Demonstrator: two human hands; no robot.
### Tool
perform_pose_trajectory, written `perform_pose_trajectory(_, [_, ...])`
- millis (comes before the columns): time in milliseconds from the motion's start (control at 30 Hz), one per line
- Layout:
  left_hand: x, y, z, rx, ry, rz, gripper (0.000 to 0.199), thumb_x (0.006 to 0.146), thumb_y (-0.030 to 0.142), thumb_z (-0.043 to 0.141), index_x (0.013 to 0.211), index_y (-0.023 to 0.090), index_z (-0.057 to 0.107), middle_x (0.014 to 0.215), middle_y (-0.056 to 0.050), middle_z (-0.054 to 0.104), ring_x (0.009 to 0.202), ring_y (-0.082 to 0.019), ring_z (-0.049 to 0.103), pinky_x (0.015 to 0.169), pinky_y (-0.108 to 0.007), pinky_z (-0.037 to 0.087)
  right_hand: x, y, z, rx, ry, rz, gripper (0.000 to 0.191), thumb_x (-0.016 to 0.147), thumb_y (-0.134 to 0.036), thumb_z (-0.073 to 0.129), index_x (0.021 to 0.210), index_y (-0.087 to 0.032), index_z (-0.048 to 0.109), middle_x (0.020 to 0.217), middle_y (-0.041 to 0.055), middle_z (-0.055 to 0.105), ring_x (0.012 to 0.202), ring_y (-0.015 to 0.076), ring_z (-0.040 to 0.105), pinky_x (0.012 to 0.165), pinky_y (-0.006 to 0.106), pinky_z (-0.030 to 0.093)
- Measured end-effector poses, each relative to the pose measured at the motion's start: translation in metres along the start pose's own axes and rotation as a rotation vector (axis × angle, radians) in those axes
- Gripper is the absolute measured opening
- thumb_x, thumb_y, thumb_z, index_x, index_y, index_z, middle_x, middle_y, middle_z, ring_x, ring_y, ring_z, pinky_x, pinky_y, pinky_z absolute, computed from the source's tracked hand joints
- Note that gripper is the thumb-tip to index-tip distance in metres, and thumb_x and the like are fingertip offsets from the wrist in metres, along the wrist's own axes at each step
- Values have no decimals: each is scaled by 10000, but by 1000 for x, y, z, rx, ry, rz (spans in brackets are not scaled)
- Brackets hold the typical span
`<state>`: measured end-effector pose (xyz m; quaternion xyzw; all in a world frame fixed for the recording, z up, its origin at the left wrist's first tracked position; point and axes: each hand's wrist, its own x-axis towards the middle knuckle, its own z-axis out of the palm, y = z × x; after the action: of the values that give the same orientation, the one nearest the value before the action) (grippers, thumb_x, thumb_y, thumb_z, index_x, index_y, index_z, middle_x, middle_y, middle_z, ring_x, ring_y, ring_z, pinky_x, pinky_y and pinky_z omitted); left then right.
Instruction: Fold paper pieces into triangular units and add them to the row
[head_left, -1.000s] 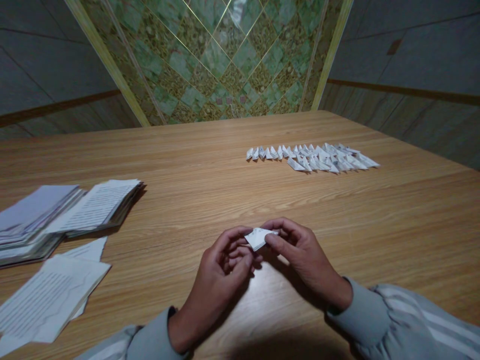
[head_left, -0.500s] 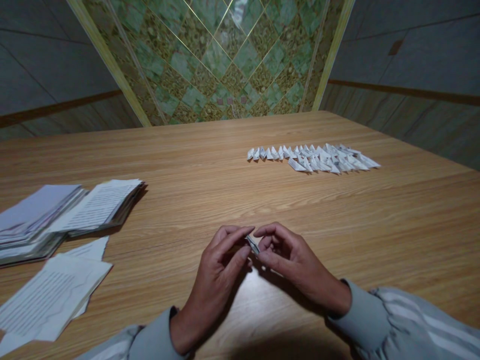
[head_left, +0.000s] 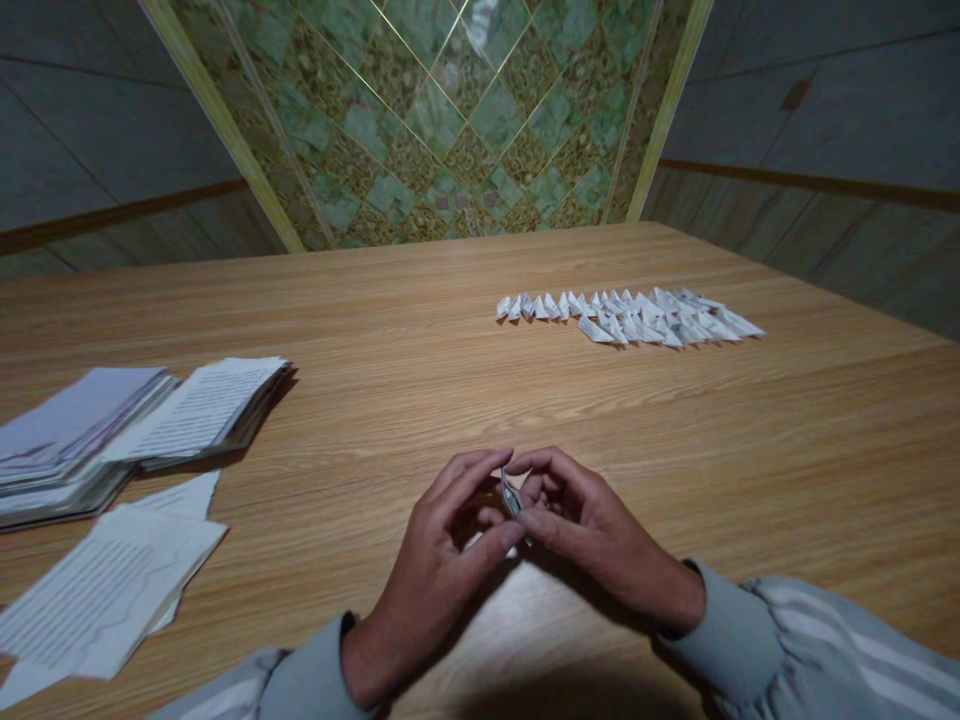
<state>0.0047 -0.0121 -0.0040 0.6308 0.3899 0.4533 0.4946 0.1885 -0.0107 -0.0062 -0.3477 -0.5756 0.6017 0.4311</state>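
Observation:
A small folded paper piece [head_left: 511,496] is held between my two hands above the near middle of the wooden table [head_left: 390,400]. My left hand [head_left: 450,555] has its fingers curved round the paper's left side, thumb at its lower end. From the right, my right hand [head_left: 592,520] pinches the same piece between thumb and fingers. The fingertips of both hands nearly meet at its top. Part of the paper is hidden behind the fingers.
Rows of small folded paper pieces [head_left: 637,318] stand at the back right. On the left lie stacked papers [head_left: 82,420] and an open pile of printed sheets [head_left: 214,405], with loose printed sheets [head_left: 97,590] nearer me. A tiled wall [head_left: 450,130] rises behind the table.
The folded paper has turned more upright and shows more of its surface between my fingers. My left thumb has shifted right and down, closer to my right thumb.

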Motion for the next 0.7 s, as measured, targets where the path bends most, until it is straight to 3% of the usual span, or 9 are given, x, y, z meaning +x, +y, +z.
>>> perform_pose_trajectory(200, [0,1,-1,10,15,2,371,874,264,719,1236,337,682,1197,-49,628,995,-192,659,730,-240,582,-2,-5,0,-127,-11,-19,343,960,-347,630,1287,-264,571,853,-15,598,773,137,556,707,285,432])
perform_pose_trajectory(400, [3,-4,0,187,33,49,467,829,189,725,1279,292,660,1345,-86,608,1169,-249,620,819,-287,586,0,-3,-1,-24,21,5,342,957,-405,625,1258,-254,563,772,-41,569,702,123,544,642,262,417])
perform_pose_trajectory(533, [3,-3,-1,256,31,25,415,851,236,716,1264,251,672,1163,-80,722,919,-206,707,753,-284,578,1,-1,-1,-21,50,34,342,953,-438,618,1214,-225,563,720,-52,539,652,121,523,588,250,400])
perform_pose_trajectory(633, [1,-1,-2,271,0,19,402,893,213,642,1294,235,655,1026,-57,764,863,-194,718,784,-290,556,0,-3,-2,-77,64,53,328,979,-461,560,1188,-210,569,671,-54,535,619,123,528,567,247,392])
perform_pose_trajectory(700, [1,0,-2,241,-14,-13,340,934,214,560,1253,216,678,885,-40,762,773,-177,709,713,-266,541,-1,-6,-2,-140,84,53,339,1000,-472,496,1189,-201,574,663,-43,548,616,131,538,572,256,400])
